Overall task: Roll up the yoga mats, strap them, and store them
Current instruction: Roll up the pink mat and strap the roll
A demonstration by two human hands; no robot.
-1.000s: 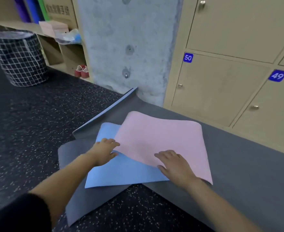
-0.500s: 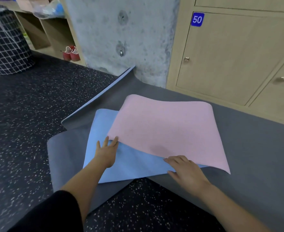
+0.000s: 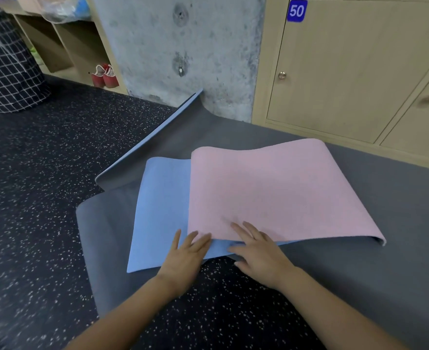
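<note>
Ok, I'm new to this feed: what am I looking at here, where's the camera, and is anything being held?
There is no machine: these are a person's two bare hands, filmed by one wide camera worn on the head, looking forward and down. On the floor lies a grey mat. On it is a blue layer with a pink layer arched over it. Whether those two are one folded mat I cannot tell. The left hand lies flat at the pink edge, fingers straight. The right hand presses on that edge beside it. Neither grips anything. Behind stand lockers, a pillar and a basket.
</note>
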